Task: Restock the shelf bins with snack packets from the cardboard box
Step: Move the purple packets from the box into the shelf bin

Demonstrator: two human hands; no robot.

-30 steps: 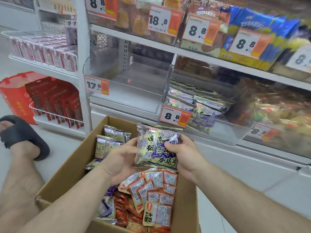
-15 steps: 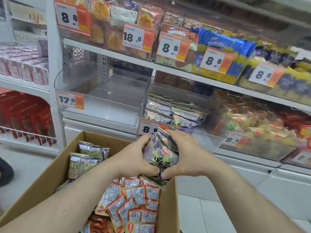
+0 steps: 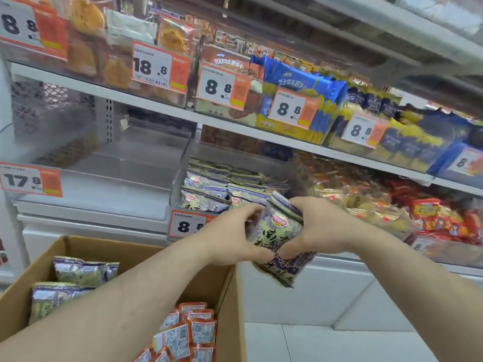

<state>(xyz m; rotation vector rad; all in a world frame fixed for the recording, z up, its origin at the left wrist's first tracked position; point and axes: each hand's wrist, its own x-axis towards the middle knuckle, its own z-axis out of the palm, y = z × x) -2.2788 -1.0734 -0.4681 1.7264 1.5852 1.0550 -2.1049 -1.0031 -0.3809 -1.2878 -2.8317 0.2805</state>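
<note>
Two hands, left (image 3: 230,236) and right (image 3: 322,228), share a grip on one purple packet (image 3: 281,241) at frame centre, fingers curled round its sides, just before the bin (image 3: 180,173) of matching packets. Lower left, the box (image 3: 230,304) holds more.

White metal shelving (image 3: 261,131) (orange price tags (image 3: 31,180) clipped on) stands over pale floor tiles (image 3: 313,343).

Purple-and-cream snack packets (image 3: 281,239) before stocked bin (image 3: 180,178)
</note>
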